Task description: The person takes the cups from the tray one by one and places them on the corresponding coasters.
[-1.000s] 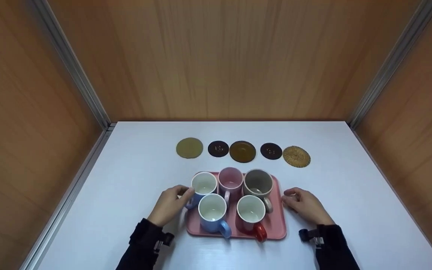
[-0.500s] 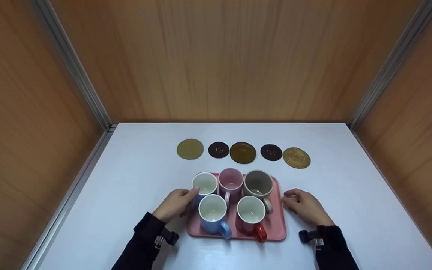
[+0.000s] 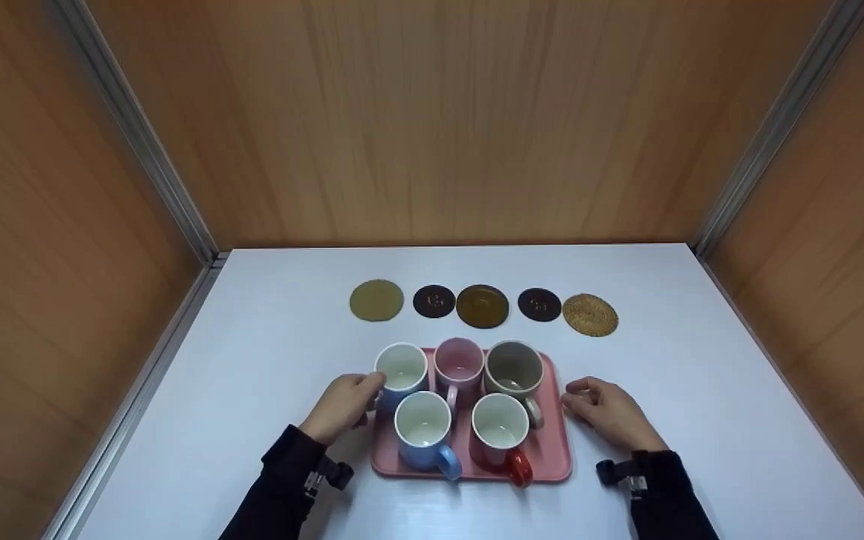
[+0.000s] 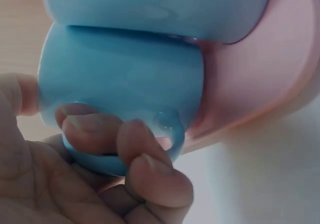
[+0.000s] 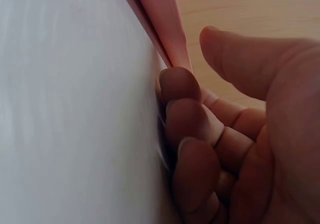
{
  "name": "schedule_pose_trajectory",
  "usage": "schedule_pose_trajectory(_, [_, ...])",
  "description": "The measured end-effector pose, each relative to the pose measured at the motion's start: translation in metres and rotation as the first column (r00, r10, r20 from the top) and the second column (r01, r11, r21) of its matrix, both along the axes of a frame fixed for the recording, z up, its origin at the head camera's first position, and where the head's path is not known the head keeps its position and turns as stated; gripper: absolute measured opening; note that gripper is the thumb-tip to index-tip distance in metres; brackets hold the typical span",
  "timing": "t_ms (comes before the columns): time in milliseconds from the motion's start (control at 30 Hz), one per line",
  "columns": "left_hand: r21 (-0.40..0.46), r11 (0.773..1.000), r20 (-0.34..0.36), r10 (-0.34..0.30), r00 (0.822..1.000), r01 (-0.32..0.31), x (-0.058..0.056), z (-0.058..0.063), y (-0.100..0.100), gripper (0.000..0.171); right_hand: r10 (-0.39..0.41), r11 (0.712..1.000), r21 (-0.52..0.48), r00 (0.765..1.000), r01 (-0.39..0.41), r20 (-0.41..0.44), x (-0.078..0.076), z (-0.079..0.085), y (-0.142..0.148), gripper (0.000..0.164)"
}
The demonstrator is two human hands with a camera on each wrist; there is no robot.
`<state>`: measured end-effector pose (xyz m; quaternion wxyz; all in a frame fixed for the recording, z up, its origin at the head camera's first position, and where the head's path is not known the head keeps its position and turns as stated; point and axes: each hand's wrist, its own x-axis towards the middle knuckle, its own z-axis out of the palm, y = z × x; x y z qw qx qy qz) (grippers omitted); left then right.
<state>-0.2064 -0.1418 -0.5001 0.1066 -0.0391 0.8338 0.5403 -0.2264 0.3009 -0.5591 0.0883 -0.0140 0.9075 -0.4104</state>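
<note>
On the pink tray (image 3: 552, 454) stand several mugs. My left hand (image 3: 340, 409) holds the back-left blue mug (image 3: 402, 367), thumb at its rim. In the left wrist view, curled fingers (image 4: 145, 144) go round the handle of this blue mug (image 4: 120, 74), which sits close against another blue mug (image 4: 160, 7). That front blue mug (image 3: 422, 448) has its handle toward me. On the table by the tray's right side rests my right hand (image 3: 612, 412). Its loosely bent fingers (image 5: 192, 169) hold nothing, with one fingertip right at the edge of the tray (image 5: 162, 19).
The tray also carries a pink mug (image 3: 459, 364), a grey mug (image 3: 514, 367) and a white mug with a red handle (image 3: 500, 424). Behind it lies a row of round coasters (image 3: 482, 306). Wooden panels (image 3: 432, 135) close off the back and sides.
My left hand has brought its thumb to the blue mug's rim and taken hold. That mug has shifted slightly left, away from the pink mug. The right hand has stayed in place.
</note>
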Motion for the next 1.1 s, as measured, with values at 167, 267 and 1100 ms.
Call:
schedule_pose_trajectory(167, [0.053, 0.998, -0.056, 0.04, 0.998, -0.037, -0.003, 0.01, -0.005, 0.047, -0.003, 1.0, 0.011, 1.0, 0.003, -0.012, 0.0, 0.001, 0.001, 0.042])
schedule_pose_trajectory(267, [0.095, 0.993, -0.082, 0.078, 0.994, -0.07, -0.006, 0.015, -0.009, 0.053, 0.001, 1.0, 0.014, 1.0, -0.001, -0.015, -0.001, 0.0, 0.001, 0.043])
schedule_pose_trajectory(1100, [0.301, 0.915, -0.071, 0.303, 0.95, -0.27, -0.091, 0.024, 0.002, 0.041, -0.01, 1.0, 0.017, 1.0, 0.01, -0.005, -0.001, -0.004, 0.002, 0.041])
